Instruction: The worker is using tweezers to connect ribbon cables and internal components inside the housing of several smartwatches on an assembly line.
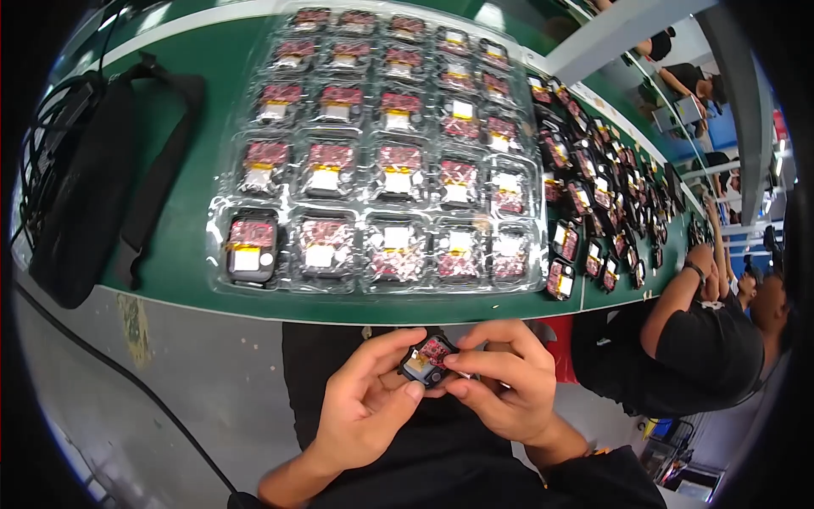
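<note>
My left hand (366, 392) grips a small electronic device (421, 366) in a black housing, just off the table's near edge over my lap. Its open face is turned up and shows a red circuit board, a silver-grey block and yellow tape. The fingers and thumb hold its left side. My right hand (507, 373) closes on the right side of the same device, with a fingertip on the red board and the thumb near the lower edge. Whether a small part sits between these right fingertips is hidden.
Clear plastic trays (365, 140) with rows of similar devices cover the green table (174, 246). Many loose devices (606, 182) lie piled to the right. A black strapped bag (93, 187) and cables lie left. A person in black (704, 339) sits on the right.
</note>
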Demonstrator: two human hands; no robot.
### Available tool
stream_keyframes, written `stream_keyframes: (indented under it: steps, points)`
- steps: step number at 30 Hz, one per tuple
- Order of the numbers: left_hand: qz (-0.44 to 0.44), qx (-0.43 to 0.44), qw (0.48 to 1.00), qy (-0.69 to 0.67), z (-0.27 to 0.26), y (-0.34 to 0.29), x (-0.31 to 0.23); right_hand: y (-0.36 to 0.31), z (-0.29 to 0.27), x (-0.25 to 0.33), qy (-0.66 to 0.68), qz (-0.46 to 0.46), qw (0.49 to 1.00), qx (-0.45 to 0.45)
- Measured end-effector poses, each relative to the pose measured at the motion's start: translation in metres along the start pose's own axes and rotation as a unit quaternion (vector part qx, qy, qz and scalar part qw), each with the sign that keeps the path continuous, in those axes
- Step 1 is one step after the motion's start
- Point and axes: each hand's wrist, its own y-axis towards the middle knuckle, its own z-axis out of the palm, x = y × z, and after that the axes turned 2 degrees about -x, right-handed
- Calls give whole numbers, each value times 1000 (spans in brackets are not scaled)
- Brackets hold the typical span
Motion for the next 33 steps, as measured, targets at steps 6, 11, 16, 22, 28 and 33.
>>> stream_keyframes:
  steps: [6,11,16,22,28,33]
  points:
    - [28,-96,994,49,-6,-4,4,2,16,-7,-9,-35,999,32]
    - [37,-125,990,56,-13,-7,8,2,24,-5,-16,-44,998,46]
    - [5,-120,993,3,-14,-8,8,1,24,-7,-27,-44,998,47]
    - [20,-107,994,5,-17,-6,11,-2,26,-14,-22,-68,997,39]
    - [-11,-125,992,12,-13,-3,13,-3,20,-18,-64,-109,989,79]
    - [-15,-124,992,5,-17,-9,13,-3,22,-16,-63,-113,988,80]
